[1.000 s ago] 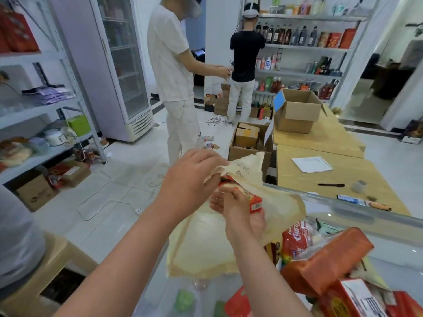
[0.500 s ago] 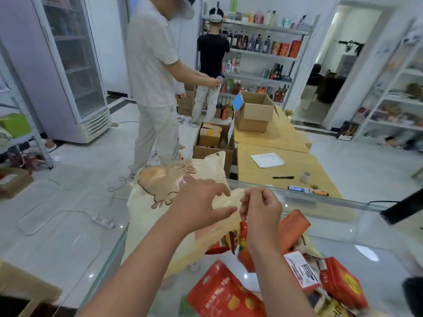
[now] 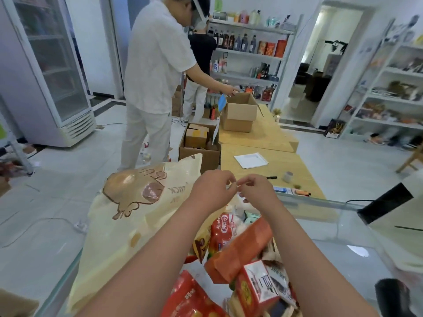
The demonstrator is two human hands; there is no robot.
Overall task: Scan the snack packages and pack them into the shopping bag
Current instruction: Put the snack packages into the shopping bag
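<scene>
Head view: my left hand (image 3: 214,188) and right hand (image 3: 257,191) pinch the bag (image 3: 137,216) edge above the snacks (image 3: 238,250).

Both hands, left (image 3: 214,189) and right (image 3: 257,191), meet with curled fingers pinching the cream shopping bag's (image 3: 128,216) edge above a heap of red snack packages (image 3: 240,248) on the glass worktop (image 3: 343,243).

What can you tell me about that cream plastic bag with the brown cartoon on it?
The shopping bag is glossy cream plastic with a brown cartoon figure and dark lettering. It stands crumpled at the glass counter's left edge, beside the snack packages. The left hand and right hand seem to pinch its top edge.
</scene>
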